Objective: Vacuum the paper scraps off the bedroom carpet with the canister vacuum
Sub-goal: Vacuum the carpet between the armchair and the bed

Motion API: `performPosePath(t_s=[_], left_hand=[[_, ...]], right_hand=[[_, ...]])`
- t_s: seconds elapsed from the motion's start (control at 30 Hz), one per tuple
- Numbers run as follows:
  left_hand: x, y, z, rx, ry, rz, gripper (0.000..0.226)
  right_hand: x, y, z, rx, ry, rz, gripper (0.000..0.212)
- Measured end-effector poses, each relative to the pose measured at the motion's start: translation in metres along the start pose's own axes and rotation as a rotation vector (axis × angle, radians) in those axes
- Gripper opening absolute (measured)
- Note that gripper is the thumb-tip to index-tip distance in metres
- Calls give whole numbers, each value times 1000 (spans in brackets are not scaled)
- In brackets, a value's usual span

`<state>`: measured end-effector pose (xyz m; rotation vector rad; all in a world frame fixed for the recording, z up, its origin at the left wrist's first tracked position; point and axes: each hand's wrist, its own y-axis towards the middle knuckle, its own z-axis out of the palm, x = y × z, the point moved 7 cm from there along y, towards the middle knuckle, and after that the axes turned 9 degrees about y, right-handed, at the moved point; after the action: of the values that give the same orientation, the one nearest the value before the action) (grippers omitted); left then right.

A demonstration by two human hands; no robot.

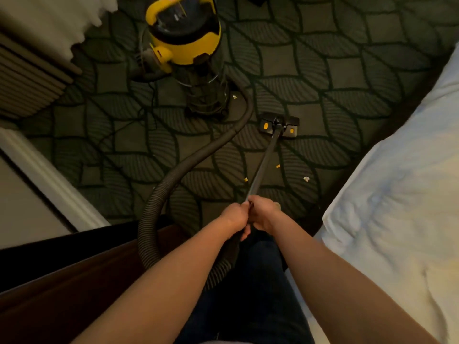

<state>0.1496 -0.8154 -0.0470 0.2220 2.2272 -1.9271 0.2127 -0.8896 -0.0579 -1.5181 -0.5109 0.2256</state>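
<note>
A yellow and black canister vacuum (185,43) stands on the dark leaf-patterned carpet (347,78) at the top centre. Its ribbed hose (178,170) curves down to the wand (264,162), which both hands hold at its near end. My left hand (234,218) and my right hand (263,214) grip the wand side by side. The floor head (279,125) lies flat on the carpet ahead. A white paper scrap (306,179) and two small yellow scraps (278,166) (246,179) lie beside the wand. Another scrap (234,96) sits by the canister's base.
A bed with white bedding (397,194) fills the right side. Dark wooden furniture (62,276) sits at the lower left, with a white baseboard (49,180) and a slatted panel (27,80) along the left. White fabric (62,18) hangs at the top left.
</note>
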Motion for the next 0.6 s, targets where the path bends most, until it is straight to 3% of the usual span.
performPosePath(t_s=[0.27, 0.47, 0.6], left_hand=[[36, -5, -14, -105, 206, 57, 38], [20, -12, -26, 27, 176, 39, 46], [-13, -27, -51, 126, 290, 15, 46]], right_hand=[[-19, 15, 25, 66, -48, 29, 19], [-15, 14, 36, 101, 85, 0, 18], [10, 2, 37, 127, 111, -18, 10]])
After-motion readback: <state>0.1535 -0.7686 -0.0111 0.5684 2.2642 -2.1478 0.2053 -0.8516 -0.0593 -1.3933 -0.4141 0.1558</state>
